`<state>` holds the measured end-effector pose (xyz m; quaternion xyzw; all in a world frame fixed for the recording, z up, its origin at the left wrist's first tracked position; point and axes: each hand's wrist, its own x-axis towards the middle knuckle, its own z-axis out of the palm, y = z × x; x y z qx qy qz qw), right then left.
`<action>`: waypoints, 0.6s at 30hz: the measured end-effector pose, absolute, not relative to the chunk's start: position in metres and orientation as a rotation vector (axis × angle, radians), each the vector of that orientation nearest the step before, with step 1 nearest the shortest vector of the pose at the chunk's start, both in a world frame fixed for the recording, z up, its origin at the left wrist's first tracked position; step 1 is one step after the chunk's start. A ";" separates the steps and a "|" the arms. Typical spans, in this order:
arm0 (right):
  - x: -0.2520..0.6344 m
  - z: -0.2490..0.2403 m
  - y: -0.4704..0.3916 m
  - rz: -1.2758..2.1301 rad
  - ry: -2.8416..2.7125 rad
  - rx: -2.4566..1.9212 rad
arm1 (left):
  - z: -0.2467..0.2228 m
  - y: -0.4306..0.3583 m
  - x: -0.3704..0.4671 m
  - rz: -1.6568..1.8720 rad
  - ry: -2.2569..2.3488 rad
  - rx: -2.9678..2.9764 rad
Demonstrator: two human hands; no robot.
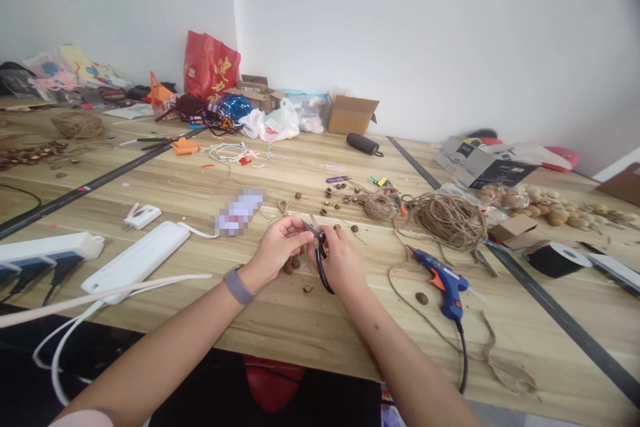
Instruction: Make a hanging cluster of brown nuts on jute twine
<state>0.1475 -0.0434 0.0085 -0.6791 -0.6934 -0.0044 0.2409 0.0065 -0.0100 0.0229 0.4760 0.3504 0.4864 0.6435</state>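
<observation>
Scissors in right hand, blades at left fingertips, mid-table near edge

Scissors (319,235) are above the tabletop (280,330), nearer its near edge than the far one. Right hand (346,259) is curled round the black handles, one loop hanging out below the palm toward the near edge. Blades point away and left, slightly apart; that grip probably leaves the tips free for close work.

Left hand (281,245) is partly closed, thumb and index tips brought together right by the blades. Likely steadying something small; can't tell if anything is in the pinch, fingers hide it.

Pose: both forearms come in over the near edge and converge, wrists low, hands nearly touching. Looks like a bracing posture for fine control.

Brown nuts (296,263) sit just under the left hand, probably for easy reach. Glue gun (445,280) lies right of the right hand, cord running to the near edge. Twine coil (450,220) is beyond it, farther from that edge.
</observation>
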 end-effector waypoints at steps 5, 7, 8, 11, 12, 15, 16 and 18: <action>0.147 0.009 -0.044 0.059 -1.889 -1.839 | 0.019 -0.008 0.005 1.080 0.788 1.080; 0.148 0.008 -0.044 0.067 -1.888 -1.797 | 0.018 -0.008 0.005 1.066 0.807 1.081; 0.148 0.007 -0.044 0.068 -1.886 -1.775 | 0.018 -0.008 0.005 1.062 0.813 1.081; 0.149 0.007 -0.045 0.060 -1.894 -1.747 | 0.019 -0.009 0.005 1.071 0.813 1.094; 0.148 0.007 -0.045 0.054 -1.904 -1.756 | 0.019 -0.010 0.005 1.078 0.807 1.103; 0.147 0.012 -0.047 0.027 -1.962 -1.842 | 0.020 -0.012 0.004 1.083 0.806 1.133; 0.146 0.014 -0.048 0.009 -1.988 -1.882 | 0.019 -0.012 0.004 1.070 0.812 1.145; 0.143 0.016 -0.049 -0.044 -2.033 -1.954 | 0.018 -0.013 0.004 1.049 0.824 1.168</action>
